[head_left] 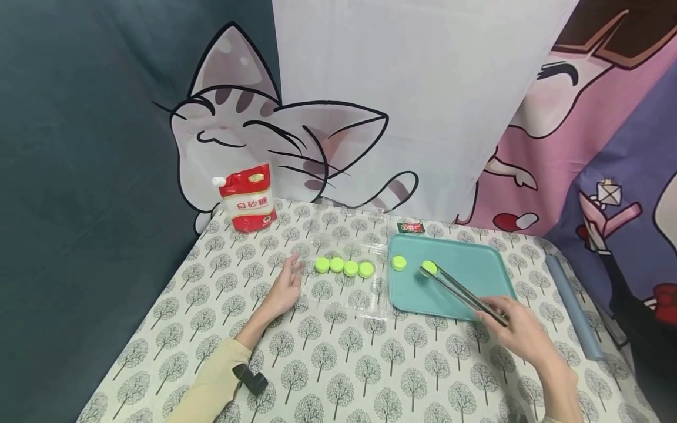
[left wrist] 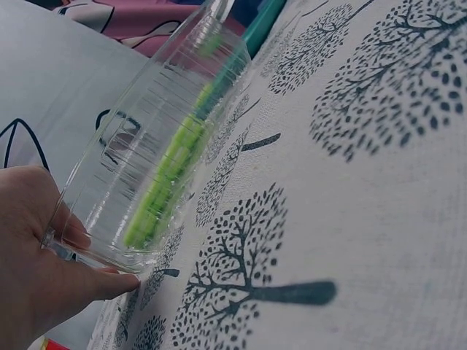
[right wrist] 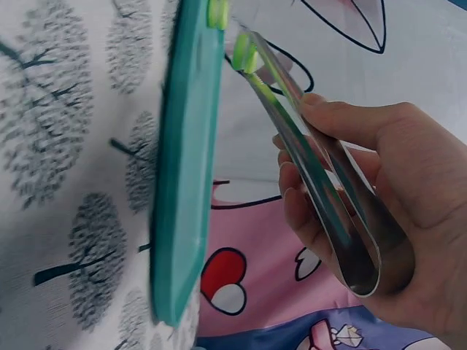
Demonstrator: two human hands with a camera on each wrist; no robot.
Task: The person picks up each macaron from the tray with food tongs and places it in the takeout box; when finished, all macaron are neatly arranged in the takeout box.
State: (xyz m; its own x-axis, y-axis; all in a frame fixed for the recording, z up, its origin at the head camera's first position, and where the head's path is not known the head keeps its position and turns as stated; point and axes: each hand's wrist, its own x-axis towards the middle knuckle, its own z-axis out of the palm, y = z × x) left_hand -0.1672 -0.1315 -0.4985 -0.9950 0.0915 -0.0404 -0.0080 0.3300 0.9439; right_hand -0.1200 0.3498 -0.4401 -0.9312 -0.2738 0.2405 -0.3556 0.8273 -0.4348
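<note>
Tree-print tablecloth [head_left: 328,341]: turquoise tray [head_left: 476,264] at three o'clock of clear box [left wrist: 109,189]; left hand [head_left: 287,285] pinches the box's nine-o'clock edge; right hand [head_left: 520,329] squeezes tongs [head_left: 460,291] round a raised green disc [head_left: 429,267]. Four boxed discs [head_left: 351,268] appear done; this and a tray disc [head_left: 399,262] remain.

Smooth, shiny metal for the tongs [right wrist: 319,195], with teal reflections. Smooth, plastic-looking tray [head_left: 468,264] with a soft sheen. Thin, clear, glossy plastic for the ridged container [left wrist: 117,182]. Smooth-looking, fairly matt green discs [head_left: 351,268]. Glossy film on the pouch [head_left: 248,202], with a plastic-looking white cap [head_left: 218,182]. Matt printed cloth with visible weave as tabletop covering [head_left: 317,376]; matt, creased cloth for the backdrop [head_left: 423,88]; soft-looking matt fabric for the sleeve [head_left: 214,379].
</note>
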